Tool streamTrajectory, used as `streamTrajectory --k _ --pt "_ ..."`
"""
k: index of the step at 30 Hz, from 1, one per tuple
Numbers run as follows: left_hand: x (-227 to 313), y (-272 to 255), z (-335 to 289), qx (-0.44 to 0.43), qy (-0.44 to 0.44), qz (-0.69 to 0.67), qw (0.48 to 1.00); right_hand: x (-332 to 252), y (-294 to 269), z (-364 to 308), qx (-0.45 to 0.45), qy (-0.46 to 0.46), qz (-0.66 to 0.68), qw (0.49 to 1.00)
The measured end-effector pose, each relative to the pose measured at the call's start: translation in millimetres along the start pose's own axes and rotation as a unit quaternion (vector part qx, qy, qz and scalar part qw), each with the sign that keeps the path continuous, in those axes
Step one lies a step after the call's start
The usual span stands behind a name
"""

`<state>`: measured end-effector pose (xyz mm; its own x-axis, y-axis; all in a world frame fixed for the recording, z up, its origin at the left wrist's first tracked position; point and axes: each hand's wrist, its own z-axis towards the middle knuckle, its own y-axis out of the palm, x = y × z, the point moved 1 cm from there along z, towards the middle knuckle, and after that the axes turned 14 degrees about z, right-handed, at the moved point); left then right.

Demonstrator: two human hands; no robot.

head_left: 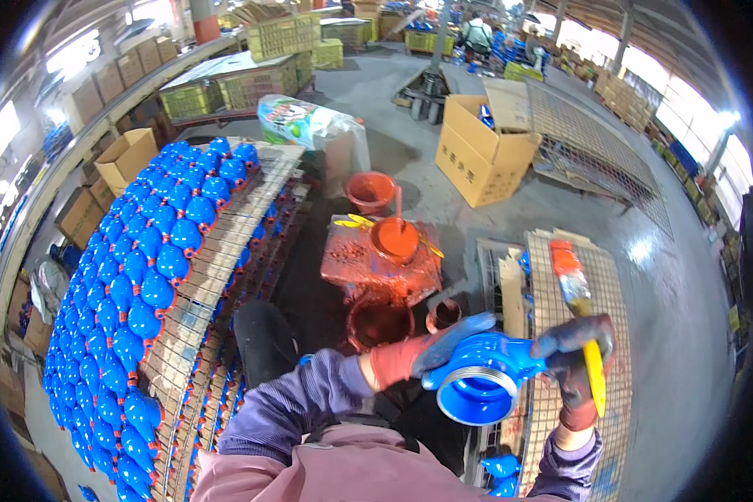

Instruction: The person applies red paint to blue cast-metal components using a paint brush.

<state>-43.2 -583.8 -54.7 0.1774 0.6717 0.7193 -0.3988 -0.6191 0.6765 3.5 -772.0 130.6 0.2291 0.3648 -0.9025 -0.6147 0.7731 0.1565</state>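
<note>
My left hand (pixel 427 351), in a dark-palmed glove with a red cuff, is closed on a glossy blue metal housing (pixel 487 356). The housing's wide round mouth, with a bare threaded rim, faces me. At its narrow right end, my gloved right hand (pixel 574 351) grips a paintbrush (pixel 574 284) and seems to touch the housing's neck. The brush has a yellow handle pointing down and red-coated bristles pointing up, away from the housing. Beyond my hands, a bowl of red paint (pixel 393 239) sits on a paint-splattered stand (pixel 343 261).
On my left, a wire-mesh rack (pixel 217 251) carries many blue housings (pixel 146 284) with red ends. Another mesh rack (pixel 611 335) stands at my right. Red-stained buckets (pixel 370 191) surround the stand. An open cardboard box (pixel 485 159) and a plastic sack (pixel 309 125) lie farther off.
</note>
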Motion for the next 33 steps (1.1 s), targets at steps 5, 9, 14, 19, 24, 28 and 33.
streamTrajectory --k 5,9,14,19,24,28,33 --pt "69.7 30.6 -34.2 -0.114 0.148 -0.124 0.974 54.4 51.3 50.4 -0.092 0.057 0.107 0.988" --pt "111.7 6.0 -69.0 0.149 0.171 -0.101 0.969 89.6 61.8 76.8 -0.177 -0.069 -0.106 0.976" --pt "184.0 -40.7 -87.4 0.070 0.293 -0.052 0.952 126.4 75.7 109.0 -0.268 -0.124 -0.539 0.789" --pt "203.4 -89.7 -105.7 0.007 0.317 -0.192 0.929 203.9 75.1 152.9 -0.277 -0.152 -0.474 0.822" --pt "193.0 -134.3 -127.2 0.005 0.245 -0.294 0.924 269.2 90.3 174.3 -0.117 0.113 -0.124 0.979" --pt "202.2 -134.7 -133.2 0.111 0.334 -0.253 0.901 335.3 88.8 184.2 -0.071 0.152 -0.195 0.966" --pt "206.6 -134.2 -137.5 0.138 0.346 -0.224 0.901 386.7 77.9 186.3 -0.079 0.150 -0.286 0.943"
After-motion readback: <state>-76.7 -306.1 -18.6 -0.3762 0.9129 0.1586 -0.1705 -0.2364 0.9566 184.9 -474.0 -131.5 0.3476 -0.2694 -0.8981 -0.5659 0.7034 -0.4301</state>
